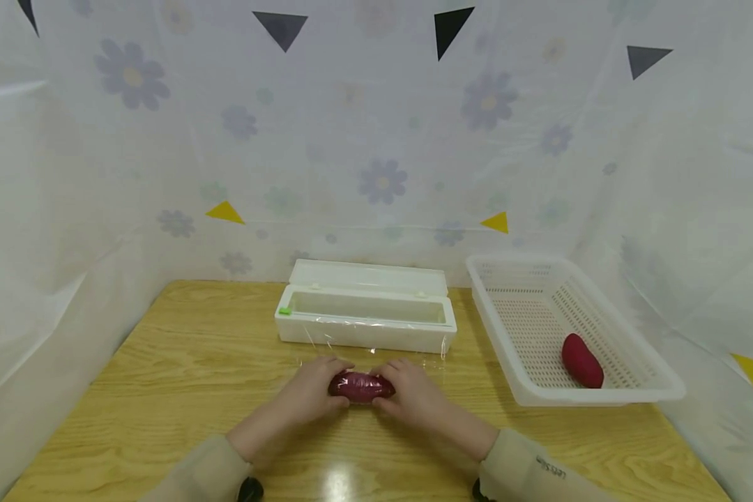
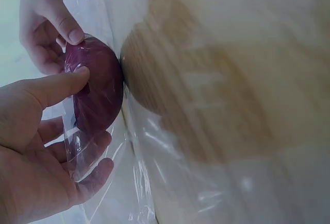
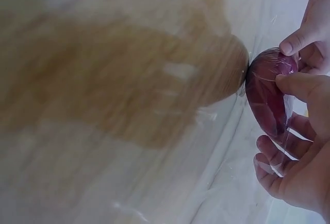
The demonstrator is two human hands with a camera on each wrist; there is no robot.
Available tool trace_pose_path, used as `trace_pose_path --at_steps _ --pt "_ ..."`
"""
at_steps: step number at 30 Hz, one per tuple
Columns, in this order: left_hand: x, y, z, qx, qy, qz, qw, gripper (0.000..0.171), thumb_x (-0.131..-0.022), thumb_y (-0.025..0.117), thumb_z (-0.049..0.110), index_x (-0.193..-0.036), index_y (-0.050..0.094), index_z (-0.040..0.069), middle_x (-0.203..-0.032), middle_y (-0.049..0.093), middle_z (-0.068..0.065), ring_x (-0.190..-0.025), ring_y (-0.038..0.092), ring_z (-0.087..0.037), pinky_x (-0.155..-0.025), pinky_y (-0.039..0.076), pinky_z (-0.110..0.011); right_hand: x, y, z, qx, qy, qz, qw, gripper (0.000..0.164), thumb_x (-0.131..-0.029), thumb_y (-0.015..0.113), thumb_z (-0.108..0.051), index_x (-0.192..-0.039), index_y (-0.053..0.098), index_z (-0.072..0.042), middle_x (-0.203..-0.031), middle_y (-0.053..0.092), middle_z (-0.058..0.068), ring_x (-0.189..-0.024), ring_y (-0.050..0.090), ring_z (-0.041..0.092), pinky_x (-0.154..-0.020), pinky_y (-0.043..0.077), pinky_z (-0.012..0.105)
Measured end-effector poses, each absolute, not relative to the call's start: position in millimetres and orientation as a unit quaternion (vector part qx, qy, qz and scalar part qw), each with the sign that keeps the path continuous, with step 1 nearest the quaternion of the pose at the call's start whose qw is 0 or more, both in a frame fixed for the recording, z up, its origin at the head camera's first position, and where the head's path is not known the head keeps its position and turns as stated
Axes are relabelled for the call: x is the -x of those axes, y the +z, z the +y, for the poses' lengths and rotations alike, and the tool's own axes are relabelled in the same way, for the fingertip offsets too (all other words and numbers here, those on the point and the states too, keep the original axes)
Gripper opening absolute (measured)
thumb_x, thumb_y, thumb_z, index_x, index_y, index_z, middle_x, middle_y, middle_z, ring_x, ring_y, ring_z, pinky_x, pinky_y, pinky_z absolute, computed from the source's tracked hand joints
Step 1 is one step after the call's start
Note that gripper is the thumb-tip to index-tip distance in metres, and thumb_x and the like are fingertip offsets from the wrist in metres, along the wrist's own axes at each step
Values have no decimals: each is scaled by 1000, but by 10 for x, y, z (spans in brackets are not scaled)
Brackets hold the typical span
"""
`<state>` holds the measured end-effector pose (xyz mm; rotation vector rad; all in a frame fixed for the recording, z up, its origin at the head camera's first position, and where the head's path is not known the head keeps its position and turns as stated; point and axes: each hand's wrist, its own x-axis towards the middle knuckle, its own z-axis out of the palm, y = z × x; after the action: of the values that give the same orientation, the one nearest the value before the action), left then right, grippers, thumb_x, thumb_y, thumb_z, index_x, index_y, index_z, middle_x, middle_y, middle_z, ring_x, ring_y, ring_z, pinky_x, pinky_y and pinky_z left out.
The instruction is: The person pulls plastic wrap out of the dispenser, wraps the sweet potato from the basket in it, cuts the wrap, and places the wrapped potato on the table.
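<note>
On the table (image 1: 163, 376), left hand (image 1: 314, 390) and right hand (image 1: 413, 393) grip a glossy, film-wrapped purple vegetable (image 1: 360, 388).

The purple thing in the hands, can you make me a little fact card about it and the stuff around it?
Main thing: purple thing, with shiny clear film over it
Left hand: holds its left end
Right hand: holds its right end
Under it: wood-patterned table
Behind it: white box, lid open
Off to the right: white basket with one red thing inside
</note>
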<state>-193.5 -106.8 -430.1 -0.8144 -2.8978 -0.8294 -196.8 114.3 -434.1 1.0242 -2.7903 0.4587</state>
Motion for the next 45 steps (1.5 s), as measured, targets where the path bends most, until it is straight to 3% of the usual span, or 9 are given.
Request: trace_pose_path --at_steps 7,12,20,28,34,39,45 --pt "2020 -4258 -1086 256 -304 -917 -25 40 -76 78 18 -110 59 10 -102 65 -5 -95 60 -22 -85 50 -41 2025 -4341 1157 -309 204 -928 27 40 -81 73 -31 -114 61 -13 -104 65 1 -93 56 13 -80 49 29" --pt "2104 -4288 -1104 255 -309 -915 -40 38 -80 75 24 -112 61 11 -104 65 -3 -98 60 -19 -87 49 -39 2064 -4358 1174 -304 225 -926 23 31 -83 72 -28 -108 61 -15 -95 63 -3 -85 53 9 -72 48 24" --pt "2182 -4327 -1136 257 -313 -914 -32 38 -85 70 29 -116 63 8 -106 63 -6 -96 58 -19 -86 49 -39 2111 -4386 1189 -300 200 -931 61 32 -88 66 -33 -115 64 -16 -104 60 -1 -95 52 12 -82 49 30" --pt "2207 -4325 -1136 249 -310 -918 -10 39 -88 66 27 -119 62 4 -109 60 -11 -99 55 -23 -88 46 -44 2175 -4383 1173 -293 195 -933 74 33 -88 66 -32 -114 64 -13 -99 60 0 -92 51 14 -79 49 31" --pt "2253 -4314 -1121 213 -360 -908 -25 25 -88 67 25 -105 60 8 -95 63 -3 -87 59 -14 -78 50 -36 2208 -4378 1171 -289 189 -934 91 25 -86 68 -33 -104 61 -17 -92 62 -4 -87 51 13 -76 45 31" --pt "2289 -4340 -1110 199 -345 -917 -9 18 -89 66 29 -98 63 13 -87 62 3 -78 55 -9 -69 48 -28 2222 -4370 1175 -303 157 -933 112 37 -79 75 -39 -105 64 -16 -104 61 -1 -99 52 18 -86 46 38" --pt "2277 -4314 -1082 194 -304 -932 36 21 -87 68 32 -96 68 13 -90 62 1 -82 56 -14 -73 48 -32 2280 -4360 1169 -318 123 -931 129 39 -74 79 -36 -106 66 -16 -103 64 -2 -101 55 18 -87 47 37"
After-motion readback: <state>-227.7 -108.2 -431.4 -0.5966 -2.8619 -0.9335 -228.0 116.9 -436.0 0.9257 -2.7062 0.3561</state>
